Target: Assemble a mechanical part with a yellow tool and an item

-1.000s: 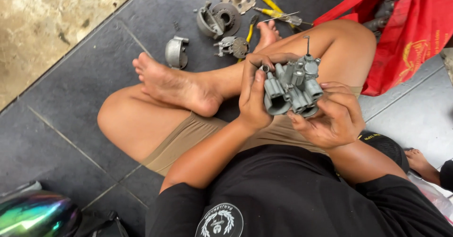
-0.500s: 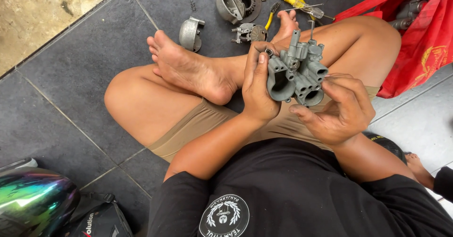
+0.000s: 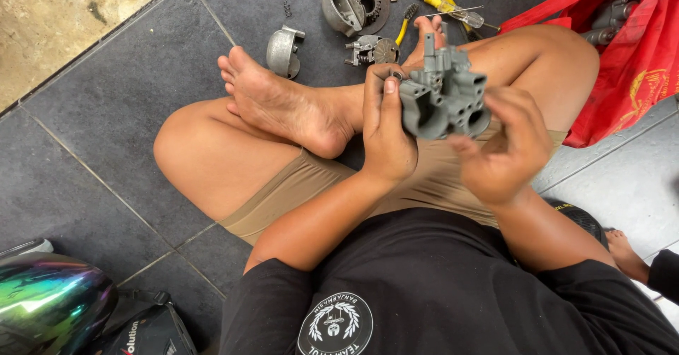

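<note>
Since half a second before, the grey metal engine part point(image 3: 444, 90) had turned a little in the hands, and the right thumb had slid up. The left hand point(image 3: 387, 130) gripped its left side. The right hand point(image 3: 503, 150) held its right side from below. The part sat above the crossed legs. Small metal pieces point(image 3: 353, 5) lay on the dark tile floor point(image 3: 106, 114), and a red bag point(image 3: 636, 58) lay further right.

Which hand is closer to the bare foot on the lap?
Left. The left hand is right beside the bare foot; the right hand is across the grey metal part.
</note>
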